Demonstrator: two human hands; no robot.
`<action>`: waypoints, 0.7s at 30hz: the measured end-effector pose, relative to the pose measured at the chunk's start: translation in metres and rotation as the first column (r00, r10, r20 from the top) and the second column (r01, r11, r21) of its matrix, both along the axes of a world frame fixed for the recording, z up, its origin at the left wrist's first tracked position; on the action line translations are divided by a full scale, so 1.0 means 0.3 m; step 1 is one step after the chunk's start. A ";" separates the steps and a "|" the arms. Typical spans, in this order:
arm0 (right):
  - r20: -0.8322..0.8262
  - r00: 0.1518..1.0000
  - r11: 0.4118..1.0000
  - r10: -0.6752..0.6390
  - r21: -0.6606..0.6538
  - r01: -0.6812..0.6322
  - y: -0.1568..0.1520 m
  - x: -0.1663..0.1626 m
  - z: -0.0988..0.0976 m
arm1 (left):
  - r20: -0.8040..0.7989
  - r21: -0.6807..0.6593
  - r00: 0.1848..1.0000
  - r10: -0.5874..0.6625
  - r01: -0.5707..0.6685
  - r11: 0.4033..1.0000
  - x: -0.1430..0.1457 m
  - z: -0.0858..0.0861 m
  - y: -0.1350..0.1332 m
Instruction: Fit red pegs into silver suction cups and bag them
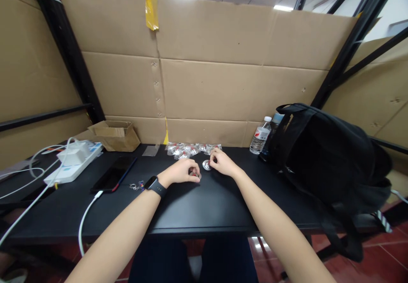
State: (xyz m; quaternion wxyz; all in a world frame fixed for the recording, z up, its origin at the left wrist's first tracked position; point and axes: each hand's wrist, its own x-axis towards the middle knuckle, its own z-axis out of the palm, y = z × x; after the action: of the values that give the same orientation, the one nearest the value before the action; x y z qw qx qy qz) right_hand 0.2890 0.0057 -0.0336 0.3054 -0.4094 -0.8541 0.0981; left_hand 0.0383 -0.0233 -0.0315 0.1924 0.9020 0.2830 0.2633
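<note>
The left hand [183, 171] was curled over a small red-tipped part [194, 173], mostly hidden; its grip appeared clamped on it. At three o'clock, the right hand [222, 162] pinched one silver disc [207, 165]. At twelve o'clock on the desk [204, 202] lay clear packets [188, 149], too jumbled to count.

small red part [193, 173]: mostly covered by left hand [181, 171], too small to identify | round silver piece [207, 165]: partly behind right hand [223, 163] fingers, detail unclear | clear bags [188, 149] beyond both hands: contents too small to tell | white cables [19, 181] far left of left hand: cut by frame edge
</note>
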 end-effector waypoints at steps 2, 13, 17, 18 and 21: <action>0.049 0.998 0.999 -0.037 -0.025 0.039 -0.004 0.007 0.007 | -0.019 -0.033 1.000 -0.006 0.005 0.999 0.001 -0.009 0.005; 0.156 0.985 0.994 0.069 -0.093 -0.055 -0.017 0.013 0.006 | -0.163 0.153 0.980 0.112 -0.087 0.984 -0.013 0.005 0.009; 0.185 0.979 0.991 0.084 -0.120 -0.062 -0.012 0.007 -0.004 | -0.211 0.262 0.955 0.206 -0.148 0.954 -0.005 0.011 0.003; 0.190 0.978 0.991 0.081 -0.122 -0.058 -0.010 0.006 -0.005 | -0.213 0.264 0.951 0.224 -0.165 0.950 -0.004 0.011 0.003; 0.202 0.976 0.991 0.076 -0.127 -0.051 -0.006 0.004 -0.006 | -0.175 0.188 0.954 0.245 -0.212 0.959 -0.009 0.008 0.008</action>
State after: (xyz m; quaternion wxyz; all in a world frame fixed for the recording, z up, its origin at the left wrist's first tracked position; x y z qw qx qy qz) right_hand 0.2902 0.0041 -0.0353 0.1866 -0.4074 -0.8864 0.1165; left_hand 0.0356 -0.0209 -0.0290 0.0556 0.8975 0.3802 0.2163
